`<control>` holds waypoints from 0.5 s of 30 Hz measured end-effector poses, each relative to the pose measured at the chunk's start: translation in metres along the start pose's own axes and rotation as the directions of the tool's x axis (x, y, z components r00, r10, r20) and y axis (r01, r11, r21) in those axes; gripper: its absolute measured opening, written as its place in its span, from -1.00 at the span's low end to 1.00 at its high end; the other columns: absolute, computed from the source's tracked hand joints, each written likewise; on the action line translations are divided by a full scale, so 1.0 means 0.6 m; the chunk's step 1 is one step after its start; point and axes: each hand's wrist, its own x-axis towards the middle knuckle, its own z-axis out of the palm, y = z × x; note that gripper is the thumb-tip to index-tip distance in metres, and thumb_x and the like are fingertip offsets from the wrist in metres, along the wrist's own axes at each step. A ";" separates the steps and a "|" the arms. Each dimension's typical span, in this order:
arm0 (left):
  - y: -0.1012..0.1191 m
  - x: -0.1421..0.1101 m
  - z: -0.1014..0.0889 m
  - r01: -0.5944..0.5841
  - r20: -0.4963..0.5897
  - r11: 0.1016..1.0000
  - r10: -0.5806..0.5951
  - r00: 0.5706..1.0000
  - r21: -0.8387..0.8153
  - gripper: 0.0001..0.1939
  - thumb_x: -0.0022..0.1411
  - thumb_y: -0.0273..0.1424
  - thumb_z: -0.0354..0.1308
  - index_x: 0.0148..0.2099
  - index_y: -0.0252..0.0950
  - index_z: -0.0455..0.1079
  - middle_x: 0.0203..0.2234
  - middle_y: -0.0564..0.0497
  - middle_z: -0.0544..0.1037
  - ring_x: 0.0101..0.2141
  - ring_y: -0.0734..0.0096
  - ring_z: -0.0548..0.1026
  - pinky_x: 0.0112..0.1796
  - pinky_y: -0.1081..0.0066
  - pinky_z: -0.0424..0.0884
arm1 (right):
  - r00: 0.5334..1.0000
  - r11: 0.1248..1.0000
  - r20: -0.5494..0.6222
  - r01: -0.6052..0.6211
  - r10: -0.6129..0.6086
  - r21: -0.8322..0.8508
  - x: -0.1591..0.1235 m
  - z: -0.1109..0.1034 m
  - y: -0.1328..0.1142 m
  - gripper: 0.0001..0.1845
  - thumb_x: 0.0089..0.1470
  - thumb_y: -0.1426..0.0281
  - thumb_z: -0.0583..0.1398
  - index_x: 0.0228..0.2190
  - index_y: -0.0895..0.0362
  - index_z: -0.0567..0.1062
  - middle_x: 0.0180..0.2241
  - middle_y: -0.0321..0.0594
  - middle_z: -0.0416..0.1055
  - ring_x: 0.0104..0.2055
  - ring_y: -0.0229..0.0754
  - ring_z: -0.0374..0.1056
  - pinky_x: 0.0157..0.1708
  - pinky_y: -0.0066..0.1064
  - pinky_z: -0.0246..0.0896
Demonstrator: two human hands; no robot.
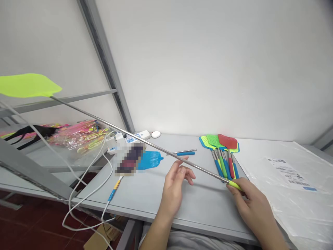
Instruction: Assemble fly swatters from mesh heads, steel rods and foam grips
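Observation:
My right hand [251, 201] is closed around the yellow-green handle of an extended telescopic fly swatter [135, 136]. Its thin metal rod slants up to the left, ending in a yellow-green paddle [30, 85] at the frame's left edge. Under the middle of the rod, my left hand [175, 185] is loosely curled with its fingers apart; the index fingertip is at the rod, and I cannot tell if it touches. Beyond my hands lies a pile of shorter fly swatters [221, 152] with red, green, yellow and blue paddles. A loose blue swatter head [151, 159] and a blue-handled metal rod [186, 153] rest on the table.
White power strips [137, 136] and a pixelated object [131, 159] are at the table's left, with white cables [90, 192] looping past the edge. A white plastic bag [293, 187] with a label covers the right side. Plastic-wrapped colourful items [80, 135] fill the left shelf.

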 end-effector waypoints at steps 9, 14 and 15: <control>0.000 0.001 0.001 -0.051 -0.124 0.997 0.042 0.991 -0.065 -0.56 0.38 -0.17 0.00 0.17 -0.31 0.33 -0.46 -0.02 0.48 -0.42 0.40 0.38 -0.28 0.38 0.31 | 0.996 0.999 0.088 -0.024 0.021 0.038 0.001 0.010 0.010 -0.76 0.23 0.13 0.12 -0.29 0.01 0.45 -0.27 -0.21 0.44 -0.21 -0.09 0.36 -0.27 -0.31 0.26; 0.003 0.005 0.000 -0.089 -0.269 0.981 0.039 0.962 -0.175 -0.59 0.38 -0.13 0.01 0.09 -0.29 0.37 -0.55 0.06 0.39 -0.47 0.46 0.31 -0.37 0.45 0.29 | 0.987 0.999 0.153 -0.042 0.040 0.012 0.003 0.010 0.004 -0.76 0.23 0.13 0.11 -0.29 0.00 0.46 -0.29 -0.25 0.46 -0.24 -0.12 0.38 -0.29 -0.34 0.30; 0.002 0.007 -0.001 -0.096 -0.293 0.978 0.038 0.955 -0.185 -0.62 0.37 -0.13 0.02 0.05 -0.28 0.38 -0.56 0.08 0.36 -0.48 0.48 0.30 -0.37 0.46 0.28 | 0.985 0.999 0.171 -0.036 0.033 0.009 0.004 0.010 0.002 -0.76 0.24 0.13 0.10 -0.30 0.00 0.46 -0.30 -0.25 0.46 -0.26 -0.13 0.39 -0.29 -0.35 0.30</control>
